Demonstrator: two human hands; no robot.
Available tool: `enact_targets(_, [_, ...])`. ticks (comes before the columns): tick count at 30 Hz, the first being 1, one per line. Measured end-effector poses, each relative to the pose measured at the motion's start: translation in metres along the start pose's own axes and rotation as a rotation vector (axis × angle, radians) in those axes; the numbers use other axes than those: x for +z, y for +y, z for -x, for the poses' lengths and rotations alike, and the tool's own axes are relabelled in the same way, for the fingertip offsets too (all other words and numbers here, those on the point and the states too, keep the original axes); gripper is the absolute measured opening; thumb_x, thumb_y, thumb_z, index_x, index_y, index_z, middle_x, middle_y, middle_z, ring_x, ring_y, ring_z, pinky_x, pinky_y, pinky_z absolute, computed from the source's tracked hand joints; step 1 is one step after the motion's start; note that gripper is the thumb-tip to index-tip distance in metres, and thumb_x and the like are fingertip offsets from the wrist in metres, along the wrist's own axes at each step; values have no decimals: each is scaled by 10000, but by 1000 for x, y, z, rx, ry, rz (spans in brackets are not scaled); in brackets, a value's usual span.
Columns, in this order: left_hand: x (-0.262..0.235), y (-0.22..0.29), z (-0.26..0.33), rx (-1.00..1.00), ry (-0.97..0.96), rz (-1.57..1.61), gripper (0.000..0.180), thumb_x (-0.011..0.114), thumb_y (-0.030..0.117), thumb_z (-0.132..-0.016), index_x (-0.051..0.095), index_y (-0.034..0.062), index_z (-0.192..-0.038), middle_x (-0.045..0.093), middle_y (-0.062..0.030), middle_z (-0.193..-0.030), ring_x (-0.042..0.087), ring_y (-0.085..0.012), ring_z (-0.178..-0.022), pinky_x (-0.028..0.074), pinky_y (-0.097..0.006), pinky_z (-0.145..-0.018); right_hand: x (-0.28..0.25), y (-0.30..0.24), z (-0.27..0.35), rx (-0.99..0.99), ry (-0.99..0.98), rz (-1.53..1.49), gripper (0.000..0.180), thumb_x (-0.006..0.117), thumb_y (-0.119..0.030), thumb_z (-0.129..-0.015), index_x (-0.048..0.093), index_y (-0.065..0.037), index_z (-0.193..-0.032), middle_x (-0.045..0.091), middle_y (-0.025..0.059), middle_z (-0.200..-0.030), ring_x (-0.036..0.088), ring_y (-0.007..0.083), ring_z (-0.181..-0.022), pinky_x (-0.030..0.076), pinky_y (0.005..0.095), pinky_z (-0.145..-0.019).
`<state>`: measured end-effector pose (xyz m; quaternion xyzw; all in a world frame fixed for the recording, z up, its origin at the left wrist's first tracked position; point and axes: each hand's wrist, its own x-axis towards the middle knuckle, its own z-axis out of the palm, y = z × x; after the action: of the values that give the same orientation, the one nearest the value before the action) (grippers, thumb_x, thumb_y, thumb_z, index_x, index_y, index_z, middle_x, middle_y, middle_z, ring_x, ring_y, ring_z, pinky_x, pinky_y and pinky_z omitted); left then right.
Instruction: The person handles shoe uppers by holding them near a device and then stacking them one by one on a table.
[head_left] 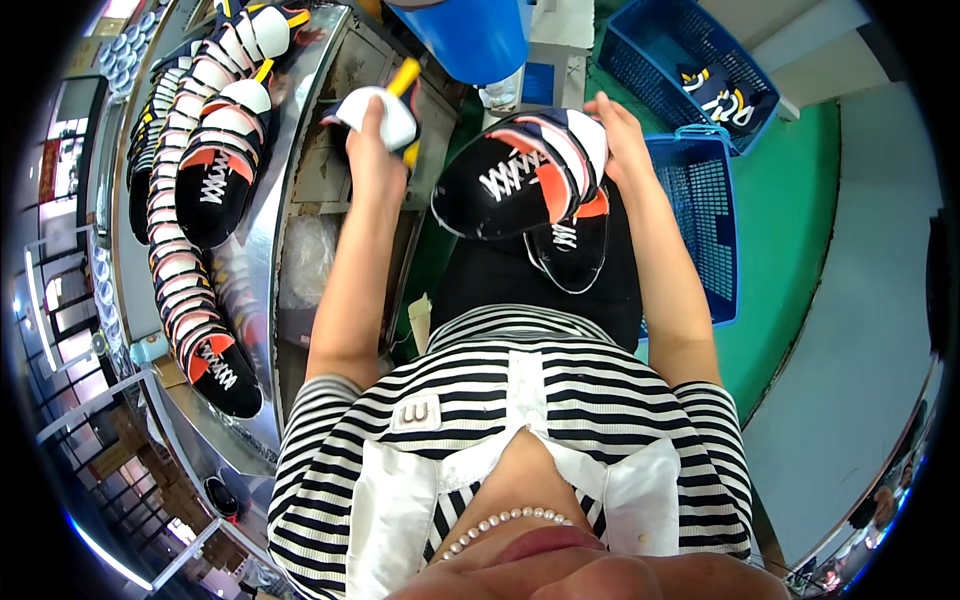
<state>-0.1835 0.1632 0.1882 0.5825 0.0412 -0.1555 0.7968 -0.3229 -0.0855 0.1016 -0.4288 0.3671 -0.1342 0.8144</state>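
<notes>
My left hand (374, 165) grips a shoe upper (396, 118) with a white heel and a yellow pull tab; its far side is hidden. With its fingers at the white heel end, my right hand (622, 145) holds a small stack of shoe uppers (485, 195), black-toed with white laces and orange lining. Beneath that stack, over my dark-clad lap, lies another black upper (575, 265) with white laces. Left of my left hand, long nested rows of matching shoe uppers (215, 190) lie on a shiny metal table (262, 225).
A blue bin (465, 40) stands ahead of me. At the far right, a blue plastic basket (640, 55) holds a few navy, white and yellow pieces. Nearer, a second blue basket (722, 240) sits on the green floor (790, 220). A worn metal cabinet (350, 70) adjoins the table.
</notes>
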Motion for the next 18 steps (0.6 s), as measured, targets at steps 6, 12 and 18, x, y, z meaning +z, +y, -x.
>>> enact_targets(6, [10, -60, 107, 19, -396, -493, 333, 593, 204, -902, 545, -9, -1153, 603, -61, -1059, 562, -127, -951, 435, -263, -836, 41, 44, 23, -51, -2, 55, 291, 516, -245, -943, 623, 24, -914, 624, 99, -853, 587, 178, -781, 482, 310, -702])
enact_targets(12, [-2, -12, 80, -232, -304, -222, 284, 653, 191, -854, 592, 4, -1058, 641, -53, -982, 619, -124, -849, 486, -238, -729, 42, 34, 25, -199, 120, -29, 188, 527, -145, -920, 620, 19, -923, 631, 92, -837, 592, 159, -760, 481, 278, -713])
enact_targets(18, [2, -1, 31, 10, -358, -466, 377, 673, 210, -822, 560, 5, -1117, 619, -60, -998, 581, -130, -895, 464, -269, -777, 86, 15, 63, -546, -163, 642, 214, 654, -142, -830, 602, 9, -974, 608, 57, -785, 574, 128, -689, 464, 253, -641])
